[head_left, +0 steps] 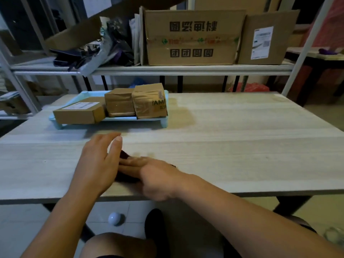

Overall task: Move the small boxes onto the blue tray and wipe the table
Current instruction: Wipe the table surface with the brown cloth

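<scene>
**A:** Where is the cloth, and where are the boxes?

**B:** The dark cloth (124, 175) lies on the table (242, 146) near the front edge, at about 7 o'clock from the table's middle. It is mostly covered. The right hand (149, 172) lies flat on top of it, and the left hand (98, 164) is just at its 9 o'clock side. The three small boxes are on the blue tray (119, 119), which stands at 11 o'clock from the hands, near the far left of the table.

**A:** How do the boxes sit on the tray?

**B:** The flat box (78, 112) with a white label is at the left and its front end comes a little over the tray's front rim. The middle box (119, 103) touches it, and the taped box (149, 101) stands at the right, touching the middle one.

**A:** And the hands, how are they?

**B:** The right hand is open, fingers straight and together, pointing to 9 o'clock and pressing on the cloth; it is a little blurred. The left hand is also open and holds nothing, fingers pointing to 1 o'clock, thumb up. I cannot tell if its palm touches the cloth.

**A:** What is behind?

**B:** A shelf (186, 69) at 12 o'clock with a big cardboard carton (193, 37). Under the table, a white ball (114, 218) lies on the floor.
</scene>
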`<state>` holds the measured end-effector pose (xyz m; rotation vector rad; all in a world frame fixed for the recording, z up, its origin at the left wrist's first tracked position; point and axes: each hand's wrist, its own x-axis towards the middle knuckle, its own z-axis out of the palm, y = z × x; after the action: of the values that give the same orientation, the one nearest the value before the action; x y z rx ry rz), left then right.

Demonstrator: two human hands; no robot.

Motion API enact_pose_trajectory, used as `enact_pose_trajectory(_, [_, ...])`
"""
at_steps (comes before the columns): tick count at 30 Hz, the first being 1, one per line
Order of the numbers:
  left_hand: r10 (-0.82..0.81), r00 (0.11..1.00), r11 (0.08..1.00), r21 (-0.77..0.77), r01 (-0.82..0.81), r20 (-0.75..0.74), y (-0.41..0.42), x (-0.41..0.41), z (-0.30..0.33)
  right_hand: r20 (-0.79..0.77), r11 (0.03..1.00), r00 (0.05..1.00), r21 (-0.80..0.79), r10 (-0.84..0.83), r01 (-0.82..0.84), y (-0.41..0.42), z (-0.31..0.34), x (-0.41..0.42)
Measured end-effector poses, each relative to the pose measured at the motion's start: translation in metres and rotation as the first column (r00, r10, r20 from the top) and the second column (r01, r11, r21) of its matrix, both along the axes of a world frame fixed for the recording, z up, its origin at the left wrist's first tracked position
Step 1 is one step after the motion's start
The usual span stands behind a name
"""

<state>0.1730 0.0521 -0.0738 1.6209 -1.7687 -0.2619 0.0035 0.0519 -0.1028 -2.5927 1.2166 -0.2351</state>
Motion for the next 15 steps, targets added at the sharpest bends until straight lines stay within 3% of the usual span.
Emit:
enact_pose_trajectory(3, [-0.103, 0.995, 0.994, -0.024, 0.103, -0.006, 0.001, -0.033, -0.002, -0.011, 0.997, 0.997, 0.026, -0.076, 0.076, 0.014, 0.006, -0.049])
enact_pose_trajectory(6, [-0.21, 0.977, 0.978, 0.027, 0.209, 0.041, 0.001, -0.078, -0.013, 0.037, 0.947, 0.946, 0.036, -0.321, 0.32, 0.026, 0.005, -0.118])
enact_pose_trajectory(11, [-0.346, 0.922, 0.938, 0.096, 0.334, 0.172, 0.013, -0.144, -0.027, 0.062, 0.72, 0.718, 0.01, -0.693, 0.694, 0.053, -0.002, -0.212])
enact_pose_trajectory(13, [-0.364, 0.91, 0.931, 0.109, 0.349, 0.197, 0.018, -0.154, -0.028, 0.084, 0.696, 0.693, 0.002, -0.716, 0.718, 0.058, 0.0, -0.208])
enact_pose_trajectory(15, [-0.382, 0.901, 0.924, 0.105, 0.368, 0.207, 0.023, -0.157, -0.028, 0.111, 0.76, 0.756, -0.012, -0.645, 0.65, 0.071, 0.002, -0.19])
